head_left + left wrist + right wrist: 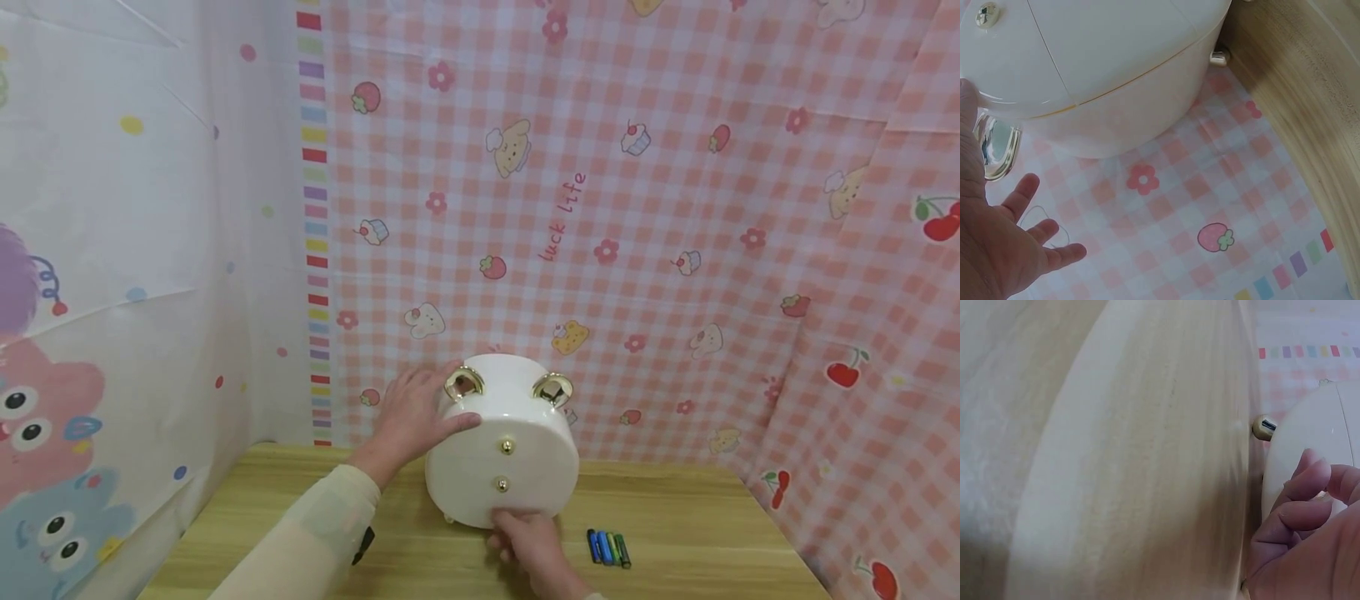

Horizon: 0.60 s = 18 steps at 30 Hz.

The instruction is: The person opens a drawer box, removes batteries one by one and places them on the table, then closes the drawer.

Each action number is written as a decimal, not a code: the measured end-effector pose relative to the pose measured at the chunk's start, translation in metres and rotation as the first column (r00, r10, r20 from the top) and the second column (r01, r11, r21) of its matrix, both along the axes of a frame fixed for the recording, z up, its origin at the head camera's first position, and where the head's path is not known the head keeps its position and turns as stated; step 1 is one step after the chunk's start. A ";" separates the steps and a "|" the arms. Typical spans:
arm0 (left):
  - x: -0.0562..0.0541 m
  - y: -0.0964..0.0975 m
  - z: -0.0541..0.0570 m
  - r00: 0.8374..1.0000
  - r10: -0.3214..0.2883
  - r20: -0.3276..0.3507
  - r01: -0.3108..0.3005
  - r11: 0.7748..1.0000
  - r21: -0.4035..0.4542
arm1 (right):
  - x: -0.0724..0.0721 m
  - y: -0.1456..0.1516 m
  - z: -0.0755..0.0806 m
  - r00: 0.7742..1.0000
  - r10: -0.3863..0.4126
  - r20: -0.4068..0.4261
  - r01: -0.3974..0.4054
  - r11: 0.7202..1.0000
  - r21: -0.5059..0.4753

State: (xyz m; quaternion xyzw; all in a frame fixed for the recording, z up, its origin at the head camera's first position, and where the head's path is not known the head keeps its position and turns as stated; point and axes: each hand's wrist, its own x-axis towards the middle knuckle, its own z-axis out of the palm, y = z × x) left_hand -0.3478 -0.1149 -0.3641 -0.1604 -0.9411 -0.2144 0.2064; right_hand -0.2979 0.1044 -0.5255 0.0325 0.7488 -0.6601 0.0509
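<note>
A glossy white rounded storage box (536,467) with gold ears and small gold feet stands upright on the table. On its front face are an upper gold knob (507,446) and a lower gold knob (502,484). My left hand (420,412) rests at the box's upper left, thumb on the front beside the left ear (464,382); the other fingers spread loosely in the left wrist view. Low on the front, my right hand (528,542) pinches with curled fingers. A gold knob (1322,495) glints between those fingers in the right wrist view, mostly hidden by them.
Several short blue and green cylinders with dark ends (607,548) lie side by side right of the box on the wooden table (675,517). Behind hangs a pink checked cloth (637,208); a white patterned cloth (150,183) hangs at left.
</note>
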 end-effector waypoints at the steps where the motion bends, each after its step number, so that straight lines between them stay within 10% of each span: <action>1: 0.000 0.000 0.000 1.000 0.001 0.002 -0.001 1.000 0.001 | 0.001 0.001 0.000 1.000 0.001 0.014 -0.002 1.000 0.004; 18: -0.001 0.001 0.003 1.000 0.018 -0.019 -0.019 0.998 -0.056 | 0.010 0.010 0.002 0.982 0.087 0.167 -0.086 0.996 -0.014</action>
